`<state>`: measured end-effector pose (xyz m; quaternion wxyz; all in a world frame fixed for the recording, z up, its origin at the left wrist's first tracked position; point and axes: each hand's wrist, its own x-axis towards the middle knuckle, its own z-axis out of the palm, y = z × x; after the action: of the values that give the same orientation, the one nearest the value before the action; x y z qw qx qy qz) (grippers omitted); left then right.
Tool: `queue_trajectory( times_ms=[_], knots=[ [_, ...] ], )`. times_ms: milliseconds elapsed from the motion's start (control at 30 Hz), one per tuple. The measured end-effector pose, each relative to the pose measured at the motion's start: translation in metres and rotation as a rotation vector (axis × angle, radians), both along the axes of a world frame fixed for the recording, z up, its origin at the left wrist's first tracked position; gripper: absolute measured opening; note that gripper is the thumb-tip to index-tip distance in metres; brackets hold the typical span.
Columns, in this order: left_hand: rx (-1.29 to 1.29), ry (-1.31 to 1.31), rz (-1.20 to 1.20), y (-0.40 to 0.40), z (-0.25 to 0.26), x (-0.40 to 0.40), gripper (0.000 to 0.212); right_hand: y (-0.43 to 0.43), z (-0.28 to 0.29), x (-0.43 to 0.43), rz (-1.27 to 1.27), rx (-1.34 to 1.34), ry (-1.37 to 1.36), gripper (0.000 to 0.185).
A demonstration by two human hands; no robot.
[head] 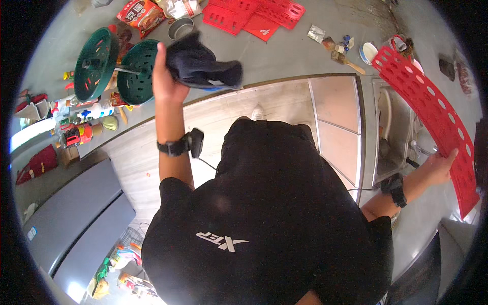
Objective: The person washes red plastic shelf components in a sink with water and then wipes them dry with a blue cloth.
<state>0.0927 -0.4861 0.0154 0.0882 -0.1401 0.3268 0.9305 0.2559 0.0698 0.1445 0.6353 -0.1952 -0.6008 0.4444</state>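
Observation:
My left hand (169, 82) is raised over the counter, gripping a bunched dark cloth (198, 63) that is blurred. A little blue shows under the cloth's lower edge. Just left of that hand stands a green two-tier perforated rack (97, 65) on a metal post. Out to the right, my right hand (438, 169) grasps the side of a long red perforated panel (427, 97), with the thumb lying over its face. The panel slants above the counter beside the sink (394, 152). More red perforated panels (232, 17) lie flat at the far side of the counter.
A metal bowl (181, 28) and food packets (141, 17) sit at the back. Along the left are bottles (97, 110) and jars. A wooden-handled brush (347, 63) lies near a small white bowl (368, 52). A grey refrigerator (80, 217) stands lower left.

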Motion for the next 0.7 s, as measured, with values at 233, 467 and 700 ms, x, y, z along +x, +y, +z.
queue_trajectory(
  times_ms=[233, 467, 700],
  knots=[
    [-0.577, 0.669, 0.006, -0.003, 0.080, 0.048, 0.039, -0.028, -0.013, -0.035, 0.391, -0.393, 0.177, 0.039],
    [-2.010, 1.666, 0.213, 0.050, 0.139, 0.023, 0.036, -0.054, -0.011, -0.048, 0.640, -0.587, 0.256, 0.038],
    [-1.913, 1.312, 0.333, 0.084, 0.070, -0.026, 0.039, -0.101, 0.000, -0.055, 0.830, -0.578, 0.327, 0.036]
  ],
)
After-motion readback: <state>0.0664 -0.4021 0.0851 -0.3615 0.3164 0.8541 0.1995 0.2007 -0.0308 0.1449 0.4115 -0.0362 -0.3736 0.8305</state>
